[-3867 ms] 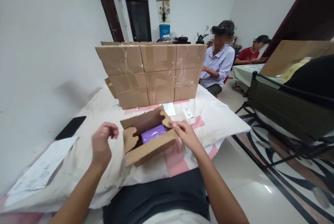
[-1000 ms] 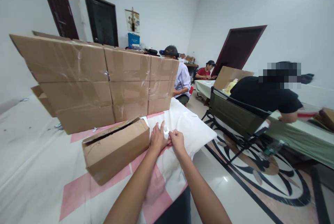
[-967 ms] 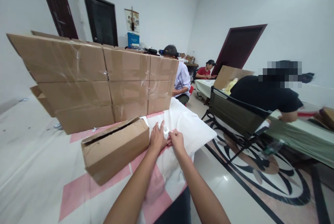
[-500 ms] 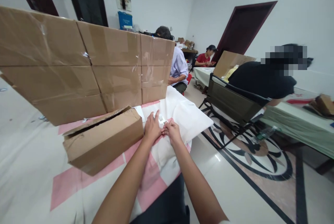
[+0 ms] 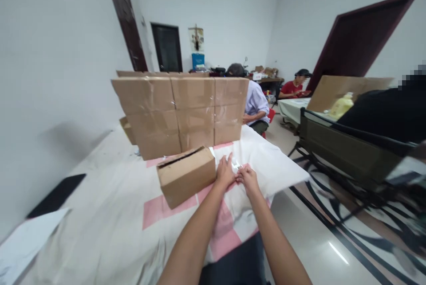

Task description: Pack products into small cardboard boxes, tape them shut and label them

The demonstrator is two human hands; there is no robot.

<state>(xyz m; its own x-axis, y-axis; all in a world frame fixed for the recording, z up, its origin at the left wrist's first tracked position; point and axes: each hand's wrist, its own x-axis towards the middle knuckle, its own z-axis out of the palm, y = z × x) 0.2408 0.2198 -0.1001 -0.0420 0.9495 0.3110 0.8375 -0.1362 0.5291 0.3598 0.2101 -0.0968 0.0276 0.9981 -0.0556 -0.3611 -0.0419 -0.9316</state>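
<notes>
our box (image 5: pixel 189 179) sits on the cloth (image 5: pixel 113 205) just left of both hands, long axis slanting from near left to far right, its right end right beside our left hand (image 5: pixel 225 172), which is the nearer one. that left hand has its fingers spread next to what looks like a small white tape dispenser (image 5: pixel 234 163), and we can't tell whether it grips it. our right hand (image 5: pixel 249 178) has its fingertips pinched together just right of it, anything between them too small to make out.
</notes>
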